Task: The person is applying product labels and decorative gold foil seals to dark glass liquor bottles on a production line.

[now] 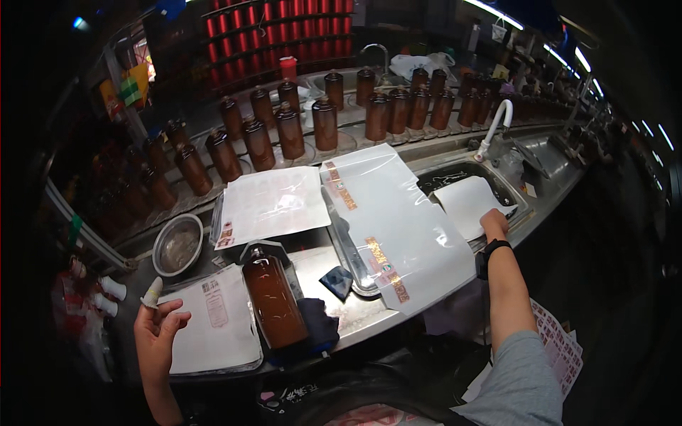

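My left hand [160, 334] is raised at the lower left, its fingers apart and holding nothing. A whitish finger cot [152, 292] covers one fingertip. Beside it lies a stack of white label sheets [231, 344] with faint reddish print. Right of that stack, a brown glass bottle [273, 302] leans back in a cradle with dark cloth [317, 323] alongside. On the right, my right hand [495, 224] is closed at the edge of a white sheet [465, 206] over the sink. The fingertips are hidden, but the sheet's edge runs into the grip.
Large translucent sheets with gold-and-red labels [391, 213] cover the middle. Another white label stack [270, 202] lies behind the bottle, near a metal bowl [177, 245]. A dark water-filled sink [455, 174] has a white faucet [497, 128]. Several brown bottles [290, 131] line the conveyor behind.
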A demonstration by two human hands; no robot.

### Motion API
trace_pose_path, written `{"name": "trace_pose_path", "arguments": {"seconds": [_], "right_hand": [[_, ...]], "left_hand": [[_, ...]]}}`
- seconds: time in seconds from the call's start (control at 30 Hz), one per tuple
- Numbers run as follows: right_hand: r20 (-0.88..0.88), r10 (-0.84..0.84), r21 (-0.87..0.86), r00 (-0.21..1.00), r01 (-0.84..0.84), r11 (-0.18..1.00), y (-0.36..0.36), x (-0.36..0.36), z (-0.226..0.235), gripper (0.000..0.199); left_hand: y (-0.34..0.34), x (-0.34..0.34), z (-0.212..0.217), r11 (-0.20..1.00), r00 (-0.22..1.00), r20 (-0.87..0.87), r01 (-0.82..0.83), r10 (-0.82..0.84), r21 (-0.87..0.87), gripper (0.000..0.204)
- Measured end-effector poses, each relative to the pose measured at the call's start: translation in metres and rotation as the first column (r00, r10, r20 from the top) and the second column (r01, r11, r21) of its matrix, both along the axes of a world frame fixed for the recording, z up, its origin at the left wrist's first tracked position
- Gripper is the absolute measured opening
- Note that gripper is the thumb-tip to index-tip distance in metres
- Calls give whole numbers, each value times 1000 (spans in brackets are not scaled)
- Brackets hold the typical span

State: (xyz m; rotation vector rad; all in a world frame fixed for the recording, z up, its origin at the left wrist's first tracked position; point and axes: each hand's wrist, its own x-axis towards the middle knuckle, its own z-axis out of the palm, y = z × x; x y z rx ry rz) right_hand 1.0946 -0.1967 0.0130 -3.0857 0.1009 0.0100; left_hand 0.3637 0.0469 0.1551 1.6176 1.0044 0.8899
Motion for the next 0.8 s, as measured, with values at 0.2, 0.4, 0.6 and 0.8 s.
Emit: {"name": "trace_pose_path", "arguments": {"seconds": [0.2,0.4,0.6,0.8], "right_hand": [[51,32,-103,998,-26,994,14,0,-20,23],[21,58,-205,998,-52,977,7,45,-31,23],[-119,49,-246,992,-78,966,0,71,-26,24],[-254,50,-333,966,-136,933,1,73,-12,22]], "left_hand": [[26,-22,-30,996,999,25,-28,31,-87,58],[-2,30,-55,981,997,55,58,-48,-186,57],[-27,44,-59,981,999,8,37,-36,-190,56],[-32,36,-56,981,1000,1,-28,29,-193,55]]}}
